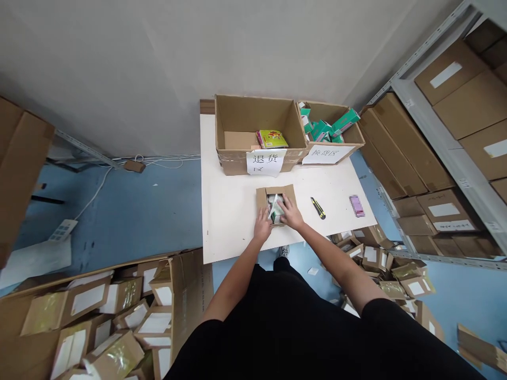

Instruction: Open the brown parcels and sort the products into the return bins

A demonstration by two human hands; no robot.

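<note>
A small open cardboard box (263, 196) sits on the white table (229, 211) in front of me. My left hand (262, 226) rests on the box's near left corner, fingers pressed against it. My right hand (292, 212) reaches into the box and grips a white and green packet (274, 207) that sticks out of it.
Two larger open cartons with paper labels stand at the table's back: the left one (233, 153) holds a colourful booklet (272, 139), the right one (336, 145) green packets. A utility knife (317, 208) and a pink item (357, 206) lie right of the box. Small parcels fill a carton (186, 295) at my left and the floor at my right; shelves (435, 142) stand right.
</note>
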